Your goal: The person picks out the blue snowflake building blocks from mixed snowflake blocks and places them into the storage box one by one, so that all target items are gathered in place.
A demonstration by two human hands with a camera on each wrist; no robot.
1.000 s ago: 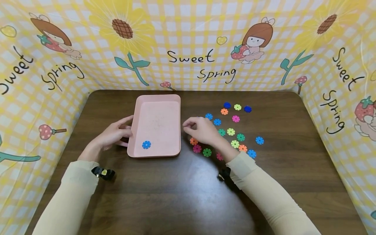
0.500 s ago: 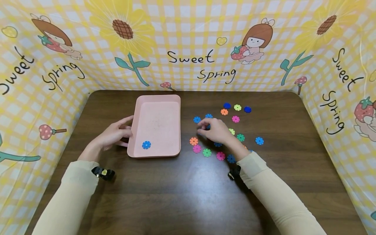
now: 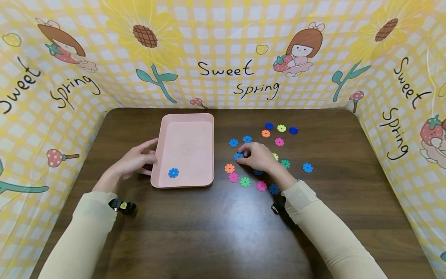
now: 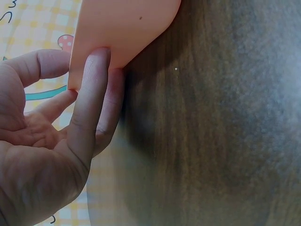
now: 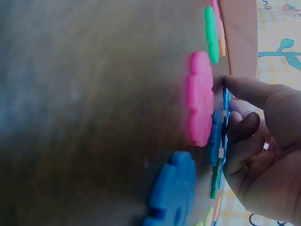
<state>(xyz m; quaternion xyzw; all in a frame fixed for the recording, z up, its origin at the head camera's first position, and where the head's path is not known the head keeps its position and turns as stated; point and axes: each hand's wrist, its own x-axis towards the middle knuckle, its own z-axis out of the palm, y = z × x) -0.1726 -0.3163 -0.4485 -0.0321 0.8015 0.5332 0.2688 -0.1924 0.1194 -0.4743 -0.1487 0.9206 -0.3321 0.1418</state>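
Observation:
The pink tray [image 3: 188, 186] lies on the table with one blue snowflake disc [image 3: 173, 173] inside, near its front left corner. My left hand [image 3: 134, 161] rests against the outside of the tray's left wall; in the left wrist view, extended fingers [image 4: 96, 70] touch that wall [image 4: 127, 23]. To the right of the tray, my right hand [image 3: 259, 157] is low over scattered discs, its thumb and index finger pinching the edges of another blue snowflake disc [image 3: 238, 155]. In the right wrist view that disc is seen edge-on beside the thumb [image 5: 249, 89].
Several discs surround my right hand, among them orange [image 3: 229, 168], pink [image 3: 261, 186], green [image 3: 245, 181] and dark blue [image 3: 293, 130] ones. My right hand and forearm cover some of them. A checked cloth [image 3: 223, 46] stands behind the table [image 3: 195, 232].
My right hand has moved right, from beside the tray to the discs, and its fingers have come down onto a blue disc. The left hand and tray stay put.

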